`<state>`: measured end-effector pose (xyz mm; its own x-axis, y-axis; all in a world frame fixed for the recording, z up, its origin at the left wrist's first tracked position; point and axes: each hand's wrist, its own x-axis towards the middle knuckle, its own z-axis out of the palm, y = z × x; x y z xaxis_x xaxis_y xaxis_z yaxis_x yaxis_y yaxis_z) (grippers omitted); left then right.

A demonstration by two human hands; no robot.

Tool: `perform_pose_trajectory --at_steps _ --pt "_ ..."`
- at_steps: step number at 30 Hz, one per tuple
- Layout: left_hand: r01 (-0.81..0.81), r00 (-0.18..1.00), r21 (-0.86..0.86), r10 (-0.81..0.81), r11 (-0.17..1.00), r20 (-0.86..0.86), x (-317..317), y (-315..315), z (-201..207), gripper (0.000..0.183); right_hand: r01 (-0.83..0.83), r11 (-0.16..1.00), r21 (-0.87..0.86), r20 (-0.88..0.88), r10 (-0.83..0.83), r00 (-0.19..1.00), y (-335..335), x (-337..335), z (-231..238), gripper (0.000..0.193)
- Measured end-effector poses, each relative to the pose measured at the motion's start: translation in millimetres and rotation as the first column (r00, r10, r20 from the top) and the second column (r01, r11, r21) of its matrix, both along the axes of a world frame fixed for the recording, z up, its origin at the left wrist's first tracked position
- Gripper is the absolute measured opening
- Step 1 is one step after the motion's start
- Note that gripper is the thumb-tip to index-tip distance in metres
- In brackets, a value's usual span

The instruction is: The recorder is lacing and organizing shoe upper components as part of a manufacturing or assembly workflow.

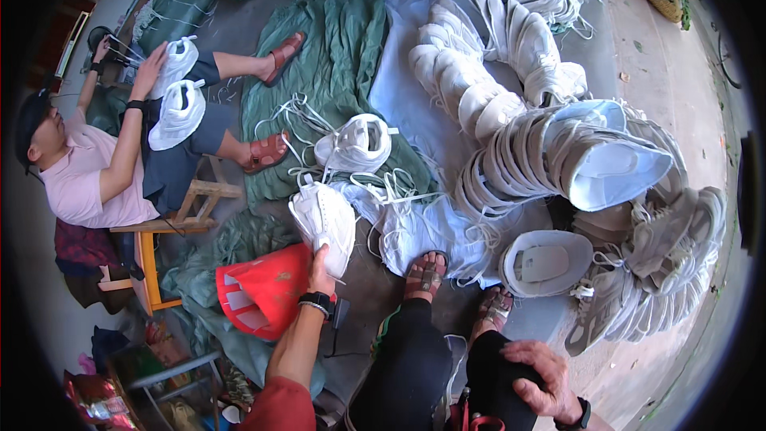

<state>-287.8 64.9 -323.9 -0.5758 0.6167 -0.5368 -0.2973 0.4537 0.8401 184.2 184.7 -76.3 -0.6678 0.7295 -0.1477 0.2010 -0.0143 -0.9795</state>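
My left hand [321, 273] is gripping a white shoe upper [325, 219] by its lower end, with the thumb lying along the near face and the other fingers mostly hidden behind it, so I cannot tell how they are curling. The upper is sitting in front of me and to the left, just beyond a red cloth piece [267, 291], its row of eyelets showing; whether the two are touching I cannot tell. I am judging it light, with soft walls that should be giving under pressure, neither fragile nor very slippery, and the thicker end I am holding is looking like the firmer place to grip; pinching the middle would likely be denting it. My right hand [544, 379] is resting over my right knee [495, 363], fingers loosely spread, with nothing visible in them. Beyond the held piece, another white upper [353, 144] is lying on the green cloth [319, 56] among trailing laces [299, 116], while a nested stack of uppers [511, 156] is leaning farther right. To my left, a seated co-worker [96, 172] is handling two more uppers [179, 112].
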Motion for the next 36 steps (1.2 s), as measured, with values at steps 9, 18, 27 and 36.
perform_pose_trajectory --at_steps 9,18,27,36 --pt "-0.227 0.971 -0.631 0.22 0.742 -0.09 20 72 -49 0.064 0.002 0.997 -0.081 -0.094 -0.01 0.996 27 -5 -11 0.034" --pt "0.537 0.336 -0.134 -0.357 0.833 -0.871 87 234 18 0.042 0.001 0.998 -0.066 -0.168 -0.012 0.986 29 -16 -26 0.03" --pt "0.227 0.79 -0.397 -0.407 0.889 -0.459 66 351 -38 0.063 -0.024 0.994 -0.108 -0.136 0.009 0.991 34 -13 -34 0.03" --pt "0.026 0.995 -0.101 -0.016 0.995 0.103 22 362 -65 0.028 -0.048 0.988 -0.148 -0.154 0.025 0.988 37 -12 -37 0.03"
